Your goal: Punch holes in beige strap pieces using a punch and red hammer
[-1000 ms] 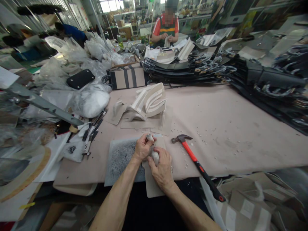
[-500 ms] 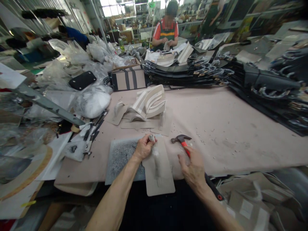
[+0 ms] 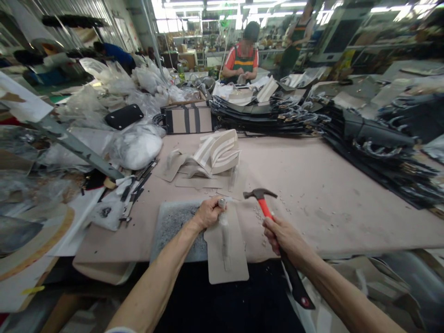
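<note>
My left hand point(image 3: 209, 212) is closed in a pinch on a short, round-topped metal punch point(image 3: 222, 202), upright at the top of a beige bag panel point(image 3: 236, 249). A plastic-wrapped strap point(image 3: 225, 236) runs down the middle of this panel. Beneath the panel's left side lies a scuffed grey board point(image 3: 173, 231), and the panel's lower end overhangs the table edge. To the right, my right hand point(image 3: 282, 236) grips a claw hammer point(image 3: 266, 208) by its red and black handle. The hammer's head is apart from the punch.
Several beige panels point(image 3: 222, 155) lie behind the board. Stacks of black bag pieces point(image 3: 263, 115) line the back and right of the table point(image 3: 294, 175). Plastic bags point(image 3: 137, 145) crowd the left beside a metal bar point(image 3: 79, 150). A person point(image 3: 243, 60) works across the table.
My right hand has closed firmly round the hammer handle, and the hammer is lifted. My left hand keeps its pinch at the panel's top. The whole view has shifted slightly.
</note>
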`<state>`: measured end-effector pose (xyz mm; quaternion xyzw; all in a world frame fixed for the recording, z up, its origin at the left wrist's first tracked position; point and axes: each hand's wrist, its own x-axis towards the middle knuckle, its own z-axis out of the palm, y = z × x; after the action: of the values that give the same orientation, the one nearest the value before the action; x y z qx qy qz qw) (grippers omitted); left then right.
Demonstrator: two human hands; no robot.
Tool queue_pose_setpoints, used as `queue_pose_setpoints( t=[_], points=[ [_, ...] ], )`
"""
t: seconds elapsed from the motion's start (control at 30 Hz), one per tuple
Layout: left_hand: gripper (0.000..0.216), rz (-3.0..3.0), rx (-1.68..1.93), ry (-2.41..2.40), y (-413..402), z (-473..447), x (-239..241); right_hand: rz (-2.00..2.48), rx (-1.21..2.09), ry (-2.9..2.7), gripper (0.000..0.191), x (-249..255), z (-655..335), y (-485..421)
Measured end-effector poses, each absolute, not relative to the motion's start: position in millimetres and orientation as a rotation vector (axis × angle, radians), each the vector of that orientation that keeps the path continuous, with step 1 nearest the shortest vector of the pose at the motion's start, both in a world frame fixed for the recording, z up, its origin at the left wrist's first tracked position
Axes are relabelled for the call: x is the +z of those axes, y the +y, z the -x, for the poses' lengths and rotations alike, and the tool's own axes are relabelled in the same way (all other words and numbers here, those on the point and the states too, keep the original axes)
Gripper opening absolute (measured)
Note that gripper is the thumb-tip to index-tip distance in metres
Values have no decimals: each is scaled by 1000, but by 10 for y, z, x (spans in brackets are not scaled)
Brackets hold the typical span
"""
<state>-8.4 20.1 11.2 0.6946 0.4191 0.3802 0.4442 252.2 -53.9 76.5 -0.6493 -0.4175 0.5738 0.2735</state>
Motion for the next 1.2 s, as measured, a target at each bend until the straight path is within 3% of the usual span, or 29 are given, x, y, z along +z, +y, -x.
queue_pose_setpoints(
  t=[0.1,0.2,0.33,0.5,0.57,0.73,0.93,1.07,1.2],
  points=[
    [11,-1751,941,1020,185,90,126,1706,872,-1583,34,996,-2335,-514],
    [13,-1766,933,1039,163,92,126,1680,529,-1985,29,1111,-2239,-465],
    [13,-1763,923,1058,150,93,94,1635,428,-2325,22,1370,-2254,-374],
    [11,-1787,918,1050,154,98,68,1484,180,-1741,27,1675,-2214,-378],
    [10,-1783,921,1062,153,98,61,1452,157,-1719,29,1571,-2173,-424],
    [12,-1783,926,1107,137,85,50,1605,357,-2444,28,1141,-2244,-499],
    [11,-1766,951,1073,126,88,60,1995,628,-2260,30,669,-2655,-405],
    [10,-1734,963,1079,122,99,40,2224,475,-2175,28,372,-2731,-412],
    [10,-1699,994,1083,115,95,31,1527,140,-2409,47,502,-2334,-535]
  ],
)
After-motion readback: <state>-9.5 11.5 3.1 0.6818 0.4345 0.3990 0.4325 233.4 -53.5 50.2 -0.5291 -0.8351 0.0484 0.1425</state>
